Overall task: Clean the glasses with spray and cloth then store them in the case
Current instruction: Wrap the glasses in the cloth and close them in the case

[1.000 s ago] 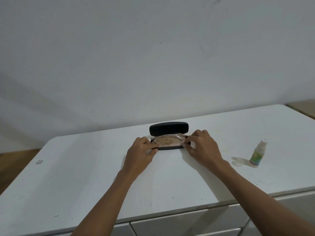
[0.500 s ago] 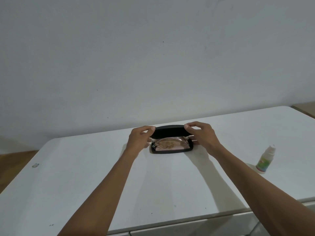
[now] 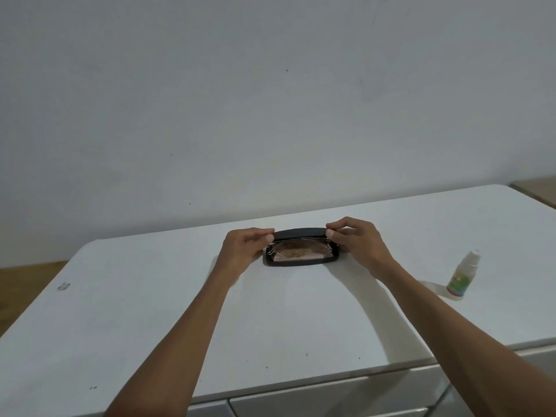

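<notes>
A black glasses case (image 3: 301,262) lies on the white table (image 3: 270,320), its lid (image 3: 299,234) tilted partly down over the base. Inside it I see the thin-framed glasses (image 3: 288,246) lying on a brownish cloth (image 3: 301,253). My left hand (image 3: 243,251) pinches the lid's left end between thumb and fingers. My right hand (image 3: 358,240) pinches the lid's right end the same way. A small spray bottle (image 3: 461,276) with a green label stands upright on the table to the right, apart from both hands.
A plain grey wall rises right behind the table. The table's front edge (image 3: 316,383) runs above drawer fronts. A small mark (image 3: 63,286) sits near the table's left edge. Wooden floor shows at the far left and far right.
Both hands moved from the sides of the case's base up to the ends of the lid. The lid has tipped down from upright toward the base.
</notes>
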{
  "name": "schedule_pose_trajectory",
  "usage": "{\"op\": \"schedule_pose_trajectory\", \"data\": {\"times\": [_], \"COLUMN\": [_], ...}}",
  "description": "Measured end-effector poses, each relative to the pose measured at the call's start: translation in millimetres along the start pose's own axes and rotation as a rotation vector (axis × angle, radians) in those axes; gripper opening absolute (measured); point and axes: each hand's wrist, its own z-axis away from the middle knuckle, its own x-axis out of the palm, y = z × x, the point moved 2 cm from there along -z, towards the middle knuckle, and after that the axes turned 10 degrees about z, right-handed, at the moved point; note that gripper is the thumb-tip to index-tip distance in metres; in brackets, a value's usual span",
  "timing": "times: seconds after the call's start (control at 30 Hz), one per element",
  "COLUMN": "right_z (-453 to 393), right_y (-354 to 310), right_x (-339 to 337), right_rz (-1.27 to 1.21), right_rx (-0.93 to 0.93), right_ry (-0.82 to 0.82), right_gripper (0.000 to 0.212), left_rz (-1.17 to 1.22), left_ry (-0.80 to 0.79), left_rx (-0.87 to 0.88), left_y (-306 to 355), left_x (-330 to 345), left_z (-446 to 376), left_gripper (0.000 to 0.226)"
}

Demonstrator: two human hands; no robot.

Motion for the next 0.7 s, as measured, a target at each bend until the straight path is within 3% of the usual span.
{"op": "schedule_pose_trajectory", "data": {"times": [0.2,0.7], "right_z": [9,22], "right_y": [4,18], "right_x": [1,8], "right_rz": [0.052,0.134], "right_rx": [-0.053,-0.146], "right_ry": [0.032,0.103], "right_gripper": [0.005,0.014], "left_rz": [0.008,-0.133], "left_ry": [-0.009,0.038], "left_rx": [0.059,0.156], "left_y": [-9,-30], "left_x": [-5,-5], "left_z": [2,14], "left_gripper": [0.024,0.027]}}
